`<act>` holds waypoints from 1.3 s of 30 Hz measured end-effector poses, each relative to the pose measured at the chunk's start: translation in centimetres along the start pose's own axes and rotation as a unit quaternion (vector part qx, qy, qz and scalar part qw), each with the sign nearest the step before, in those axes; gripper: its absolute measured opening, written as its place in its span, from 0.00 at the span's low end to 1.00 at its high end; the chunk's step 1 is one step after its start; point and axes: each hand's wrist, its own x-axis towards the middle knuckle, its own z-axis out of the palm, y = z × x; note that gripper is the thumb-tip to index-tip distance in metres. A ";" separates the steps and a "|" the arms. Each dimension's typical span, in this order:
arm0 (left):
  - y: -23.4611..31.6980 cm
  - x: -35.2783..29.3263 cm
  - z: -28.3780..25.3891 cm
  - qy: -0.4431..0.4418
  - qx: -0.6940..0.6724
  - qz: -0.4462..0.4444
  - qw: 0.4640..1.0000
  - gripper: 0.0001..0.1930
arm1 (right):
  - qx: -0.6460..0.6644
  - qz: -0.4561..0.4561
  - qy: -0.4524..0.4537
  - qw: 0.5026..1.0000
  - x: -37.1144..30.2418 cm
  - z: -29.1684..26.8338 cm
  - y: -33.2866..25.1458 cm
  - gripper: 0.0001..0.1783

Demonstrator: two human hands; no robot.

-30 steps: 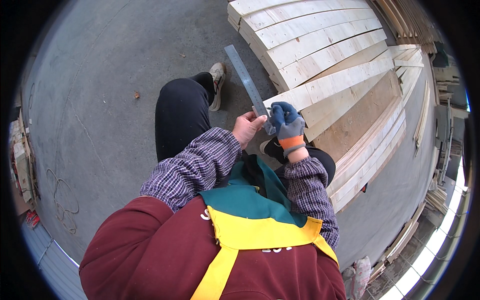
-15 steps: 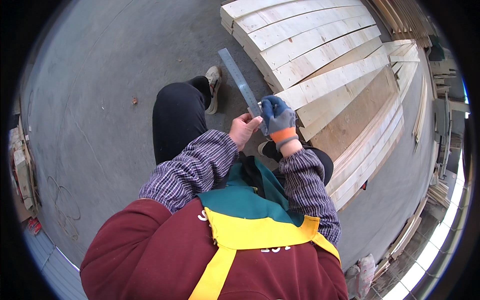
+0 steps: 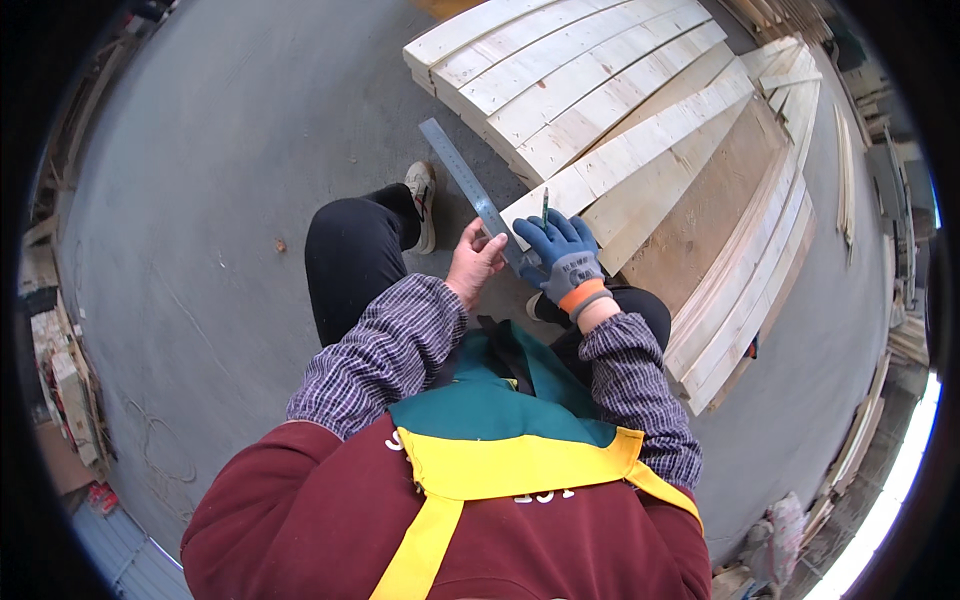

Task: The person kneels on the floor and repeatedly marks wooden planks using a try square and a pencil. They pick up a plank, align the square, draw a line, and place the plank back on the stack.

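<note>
A long metal ruler (image 3: 466, 182) slants across the end of a pale plank (image 3: 620, 150). My left hand (image 3: 474, 262), bare, is closed on the ruler's edge, thumb and fingers pinching it near its lower part. My right hand (image 3: 565, 255) wears a blue and grey glove with an orange cuff. Between its fingers a thin dark pencil (image 3: 545, 206) points up, and its fingertips rest by the ruler's near end. The glove hides the plank's near corner and part of the ruler.
Wide pale boards (image 3: 570, 80) lie stacked side by side beyond my hands. More planks (image 3: 745, 290) sit to the right, by my knee. A coiled cord (image 3: 165, 450) lies on the grey floor at left. Piled timber (image 3: 70, 390) lines the far left.
My right hand has uncurled from a tighter fist, and the pencil now shows between its fingers. The ruler has shifted a little left and down, with my left hand still on it.
</note>
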 end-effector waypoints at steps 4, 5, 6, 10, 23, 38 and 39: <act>1.1 0.4 0.4 0.004 0.020 0.118 0.993 0.16 | 0.026 0.033 -0.033 0.999 -0.3 -0.1 0.3 0.35; 1.5 0.6 0.4 0.023 0.046 0.136 0.989 0.15 | 0.033 0.038 -0.028 0.998 -0.4 -0.1 0.4 0.36; 1.8 0.7 0.4 0.049 0.075 0.139 0.986 0.14 | 0.041 0.047 -0.038 0.997 -0.6 -0.1 0.5 0.37; 2.8 0.9 0.7 0.116 0.112 0.227 0.960 0.06 | 0.159 0.114 0.057 0.979 -0.7 -0.4 1.7 0.31; 5.5 4.0 2.4 0.176 0.211 0.140 0.951 0.25 | 0.406 0.221 0.144 0.875 -0.9 -0.4 3.9 0.22; 13.5 0.5 6.3 0.019 -0.022 -0.025 0.999 0.15 | 0.563 0.229 0.250 0.754 -0.9 -3.2 4.9 0.23; 13.2 -0.4 6.6 0.014 -0.037 -0.004 0.999 0.15 | 0.570 0.232 0.249 0.748 -0.9 -3.4 4.9 0.23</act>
